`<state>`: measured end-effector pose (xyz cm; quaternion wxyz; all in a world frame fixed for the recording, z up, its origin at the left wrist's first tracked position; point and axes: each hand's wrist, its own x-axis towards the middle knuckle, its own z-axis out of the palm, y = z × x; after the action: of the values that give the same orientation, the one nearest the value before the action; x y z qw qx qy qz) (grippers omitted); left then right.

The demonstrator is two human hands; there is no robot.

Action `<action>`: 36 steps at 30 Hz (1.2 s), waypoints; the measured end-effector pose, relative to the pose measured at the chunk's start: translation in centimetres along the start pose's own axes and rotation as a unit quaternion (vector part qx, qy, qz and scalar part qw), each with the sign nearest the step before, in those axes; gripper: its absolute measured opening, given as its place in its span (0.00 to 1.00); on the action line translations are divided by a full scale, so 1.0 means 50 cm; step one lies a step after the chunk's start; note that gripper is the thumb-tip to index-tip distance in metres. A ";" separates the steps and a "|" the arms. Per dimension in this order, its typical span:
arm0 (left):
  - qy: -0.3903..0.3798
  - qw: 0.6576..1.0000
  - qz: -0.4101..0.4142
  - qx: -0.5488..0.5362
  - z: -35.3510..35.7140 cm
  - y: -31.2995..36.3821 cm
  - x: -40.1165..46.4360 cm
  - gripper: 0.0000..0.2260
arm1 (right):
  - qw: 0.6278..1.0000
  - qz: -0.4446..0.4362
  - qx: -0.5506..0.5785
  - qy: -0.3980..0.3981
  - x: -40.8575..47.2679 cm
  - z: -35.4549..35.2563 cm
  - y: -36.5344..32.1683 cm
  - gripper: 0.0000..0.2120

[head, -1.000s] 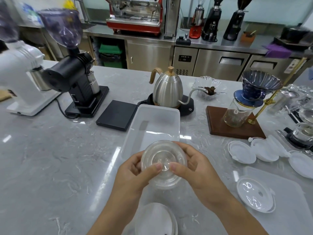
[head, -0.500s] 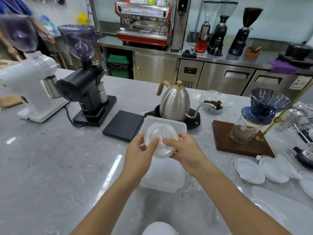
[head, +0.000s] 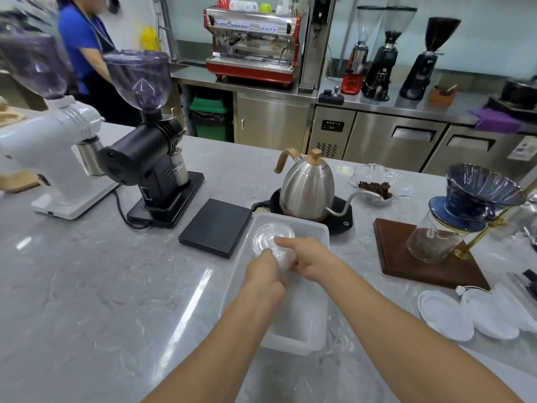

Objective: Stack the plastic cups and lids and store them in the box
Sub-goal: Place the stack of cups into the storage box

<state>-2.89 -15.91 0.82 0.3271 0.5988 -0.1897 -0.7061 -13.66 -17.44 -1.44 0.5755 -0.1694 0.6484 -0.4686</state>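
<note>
A translucent plastic box [head: 318,237] lies open on the grey marble counter in front of me. Both my hands reach into its far end and hold a stack of clear plastic cups [head: 271,238] lying on its side, mouth pointing away from me. My left hand [head: 263,271] grips the stack's near end. My right hand [head: 308,258] holds it from the right, forefinger laid over the top. White lids [head: 446,315] lie overlapping on the counter at the right.
A black scale [head: 216,226] sits just left of the box, a steel kettle [head: 308,189] on its base right behind it. Black [head: 148,173] and white [head: 49,152] grinders stand at left, a dripper stand [head: 430,257] at right. A person in blue stands far left.
My hands have carried the cup stack forward and down from chest height into the far end of the box. My view has lifted away from the counter's near edge.
</note>
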 end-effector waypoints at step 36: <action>-0.043 0.994 0.019 -0.101 -0.046 0.015 -0.089 0.13 | 0.932 -0.156 -0.304 0.119 -0.053 0.016 -0.036 0.18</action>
<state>-0.15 -13.11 4.03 0.3906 0.5280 -0.1428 -0.7405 -12.75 -16.66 1.65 0.3348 -0.3783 0.7890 -0.3497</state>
